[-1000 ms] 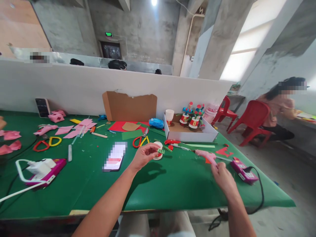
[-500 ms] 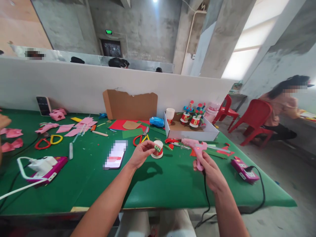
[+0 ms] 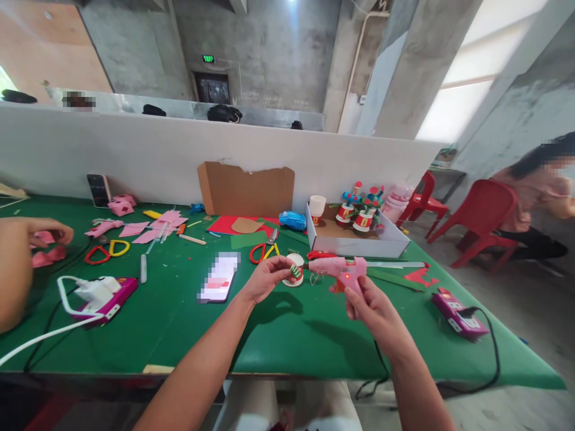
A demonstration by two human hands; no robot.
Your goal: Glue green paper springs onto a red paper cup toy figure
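The left hand [image 3: 268, 279], nearly closed, pinches a striped coil [image 3: 295, 271]. The right hand [image 3: 375, 308] grips a glue gun [image 3: 333, 267] pointed toward it.

Glue gun [image 3: 335, 267] — pink (coil [image 3: 295, 271] green-striped)

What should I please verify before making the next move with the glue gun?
1. Right hand has a grip on the pink glue gun: ok.
2. Left hand pinches the green striped strip: ok.
3. Nozzle directed toward the strip: ok; whether they touch, cannot tell.
4. Fresh glue on the strip: cannot tell, too small.
5. Paper cup resting on the green table: ok, though partly hidden.
6. Phone away from the nozzle: ok, beyond the left hand.
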